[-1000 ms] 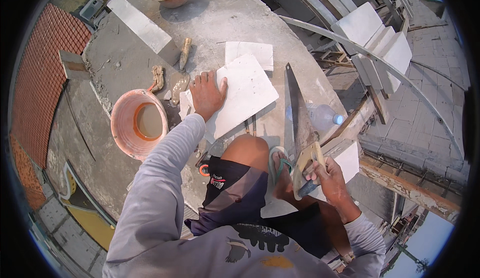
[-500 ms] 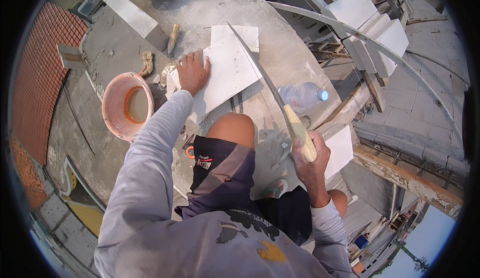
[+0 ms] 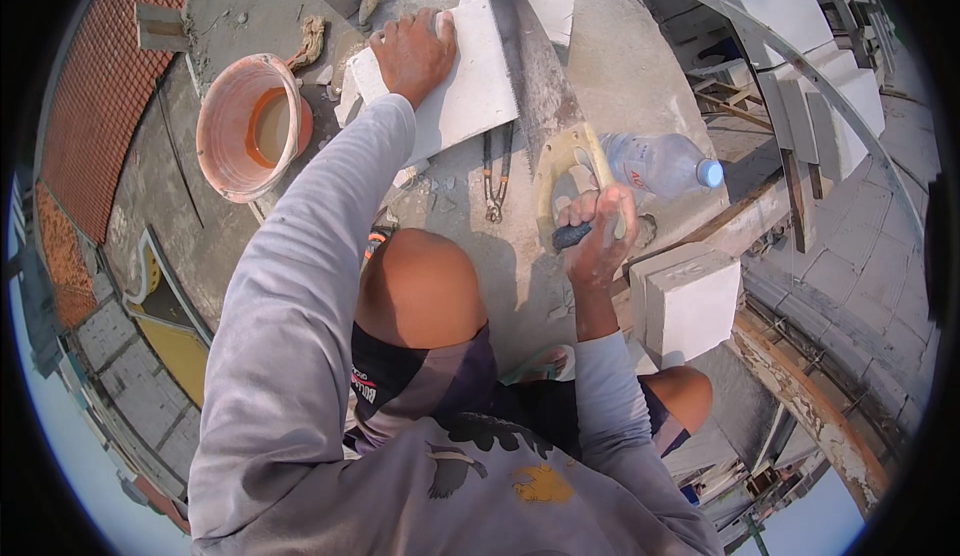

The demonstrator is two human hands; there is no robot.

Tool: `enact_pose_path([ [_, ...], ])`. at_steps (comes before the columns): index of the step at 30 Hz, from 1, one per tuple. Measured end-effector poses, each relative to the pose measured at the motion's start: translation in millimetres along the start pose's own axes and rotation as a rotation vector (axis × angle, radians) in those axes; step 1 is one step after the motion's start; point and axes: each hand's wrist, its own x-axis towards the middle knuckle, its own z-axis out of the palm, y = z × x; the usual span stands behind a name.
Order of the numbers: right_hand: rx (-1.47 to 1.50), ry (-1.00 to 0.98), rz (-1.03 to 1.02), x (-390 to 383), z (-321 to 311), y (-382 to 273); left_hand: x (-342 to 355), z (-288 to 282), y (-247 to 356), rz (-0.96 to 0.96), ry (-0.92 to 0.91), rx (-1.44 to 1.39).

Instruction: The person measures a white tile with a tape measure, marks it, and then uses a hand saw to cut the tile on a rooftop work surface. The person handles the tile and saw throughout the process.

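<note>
On conc. slab (image 3: 645, 81), white block (image 3: 472, 88) lies under L hand (image 3: 415, 61), fingers slightly spread; R hand (image 3: 600, 241) has saw (image 3: 545, 106), fingers curled round handle (image 3: 546, 178), blade (image 3: 525, 41) nr block's R edge, can't tell if touching.

Pink bucket (image 3: 222, 141), bottle (image 3: 655, 163), pincers (image 3: 494, 200), perhaps a rag (image 3: 310, 40).

the handsaw blade (image 3: 537, 64) is dull, stained metal; the block (image 3: 475, 78) matt and chalky; the bottle (image 3: 655, 164) glossy plastic; the slab (image 3: 640, 91) rough concrete.
</note>
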Motion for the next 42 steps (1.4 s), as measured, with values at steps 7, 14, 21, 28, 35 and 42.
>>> enact_pose_path([
  [7, 0.313, 0.161, 0.245, -13.8, -23.9, 21.0, 0.0, -3.2, 5.2, -0.039, -0.072, -0.03],
  [14, -0.63, -0.13, -0.402, -22.3, -16.4, 0.6, 4.0, -3.2, 2.1, -0.061, -0.045, -0.082],
  [21, -0.826, -0.18, -0.514, -15.1, -25.6, -5.6, 12.7, -14.3, 27.6, -0.179, -0.158, -0.027],
  [28, -0.83, -0.267, -0.531, -17.3, -42.2, -6.2, 13.9, -9.5, 27.2, -0.181, -0.115, -0.025],
  [35, -0.795, -0.32, -0.467, -13.5, -44.5, -23.7, 14.0, -8.1, 29.2, -0.171, -0.09, -0.024],
  [42, -0.876, -0.449, -0.544, -13.1, -49.1, -34.4, 14.4, -9.0, 29.1, -0.171, -0.084, -0.015],
])
